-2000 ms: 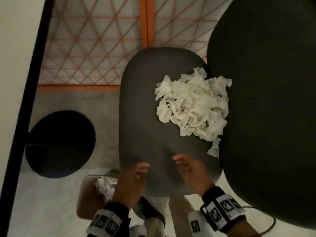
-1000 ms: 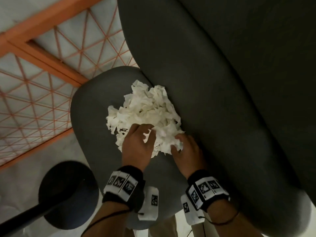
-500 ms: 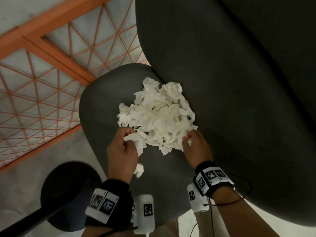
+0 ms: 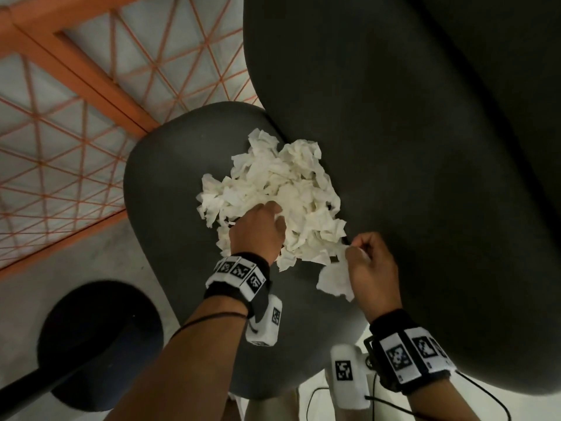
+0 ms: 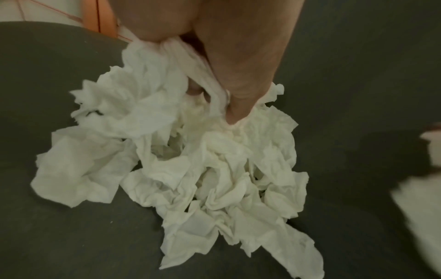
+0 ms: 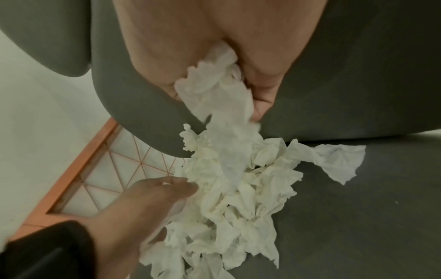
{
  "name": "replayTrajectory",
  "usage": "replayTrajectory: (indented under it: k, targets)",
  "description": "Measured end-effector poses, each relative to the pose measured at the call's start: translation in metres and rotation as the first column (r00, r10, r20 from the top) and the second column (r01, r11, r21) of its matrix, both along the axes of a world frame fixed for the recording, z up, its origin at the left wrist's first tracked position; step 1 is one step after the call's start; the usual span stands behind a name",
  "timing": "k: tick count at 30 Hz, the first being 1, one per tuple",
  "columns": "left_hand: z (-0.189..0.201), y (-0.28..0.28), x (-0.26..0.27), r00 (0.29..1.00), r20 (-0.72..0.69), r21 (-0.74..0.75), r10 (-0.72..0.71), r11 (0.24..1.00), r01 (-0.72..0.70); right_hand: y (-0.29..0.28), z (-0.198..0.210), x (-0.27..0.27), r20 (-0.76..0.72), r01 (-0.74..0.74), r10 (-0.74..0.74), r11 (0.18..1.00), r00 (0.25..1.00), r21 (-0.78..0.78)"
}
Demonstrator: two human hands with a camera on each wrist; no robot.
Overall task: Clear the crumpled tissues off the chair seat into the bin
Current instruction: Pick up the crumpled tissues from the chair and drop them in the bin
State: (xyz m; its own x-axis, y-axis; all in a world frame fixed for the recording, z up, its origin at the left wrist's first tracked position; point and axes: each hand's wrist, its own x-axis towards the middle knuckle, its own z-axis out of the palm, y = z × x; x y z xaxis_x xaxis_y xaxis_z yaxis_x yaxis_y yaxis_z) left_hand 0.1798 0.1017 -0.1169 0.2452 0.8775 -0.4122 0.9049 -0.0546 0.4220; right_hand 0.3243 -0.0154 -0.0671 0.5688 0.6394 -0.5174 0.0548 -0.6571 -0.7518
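Tissues (image 4: pixel 273 189), light, soft and easily scattered, were heaped mid-seat (image 4: pixel 158 183); left hand (image 4: pixel 258 232) fingers were curled into them, one was pinched by right hand (image 4: pixel 370 262).

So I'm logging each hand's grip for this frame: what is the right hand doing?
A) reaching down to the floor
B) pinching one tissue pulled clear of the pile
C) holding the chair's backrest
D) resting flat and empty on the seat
B: the right hand pinches a single tissue that hangs off its fingers beside the tissue pile on the chair seat, while the left hand digs into the pile.
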Motion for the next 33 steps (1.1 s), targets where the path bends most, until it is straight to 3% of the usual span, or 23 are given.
replayTrajectory:
  k: [4, 9, 11, 14, 18, 22, 25, 27, 29, 31, 33]
  targets:
    - [0.014, -0.007, -0.02, 0.972, 0.205, 0.056, 0.116, 0.99, -0.129, 0.023, -0.019, -0.001, 0.044, -0.131, 0.134, 0.99, 0.99, -0.056]
    - [0.045, -0.033, -0.051, 0.844, 0.427, 0.035, 0.324, 0.927, -0.374, 0.051, -0.061, -0.008, 0.123, -0.346, 0.379, 0.911, 0.917, -0.223]
    - [0.05, -0.042, -0.062, 0.794, 0.469, 0.017, 0.386, 0.896, -0.445, 0.057, -0.074, -0.008, 0.168, -0.381, 0.437, 0.88, 0.884, -0.283]
    - [0.051, -0.052, -0.072, 0.778, 0.503, 0.087, 0.377, 0.873, -0.479, 0.058, -0.086, -0.007, 0.253, -0.392, 0.492, 0.848, 0.833, -0.356]
    - [0.048, -0.05, -0.066, 0.722, 0.491, -0.051, 0.487, 0.844, -0.535, 0.052, -0.082, -0.004, 0.317, -0.356, 0.446, 0.884, 0.837, -0.303]
    - [0.045, -0.036, -0.048, 0.724, 0.417, -0.183, 0.549, 0.831, -0.525, 0.042, -0.06, -0.001, 0.318, -0.283, 0.321, 0.946, 0.892, -0.161]
    - [0.04, -0.024, -0.037, 0.752, 0.36, -0.254, 0.552, 0.833, -0.491, 0.033, -0.043, 0.002, 0.23, -0.178, 0.196, 0.979, 0.953, -0.095]
    - [0.032, -0.021, -0.032, 0.854, 0.256, -0.261, 0.453, 0.883, -0.391, 0.027, -0.033, 0.004, 0.138, -0.095, 0.107, 0.992, 0.985, -0.089]
    - [0.017, -0.023, -0.03, 0.963, 0.06, -0.307, 0.262, 0.923, -0.231, 0.019, -0.026, 0.005, 0.069, -0.055, 0.059, 0.996, 0.996, -0.064]
    - [-0.004, -0.032, -0.03, 0.983, -0.167, -0.382, 0.073, 0.915, -0.133, 0.013, -0.023, 0.005, -0.001, -0.038, 0.038, 0.998, 0.999, -0.05]
    - [-0.024, -0.043, -0.033, 0.938, -0.345, -0.427, -0.04, 0.896, -0.119, 0.006, -0.021, 0.005, -0.078, -0.023, 0.019, 0.999, 0.997, -0.049]
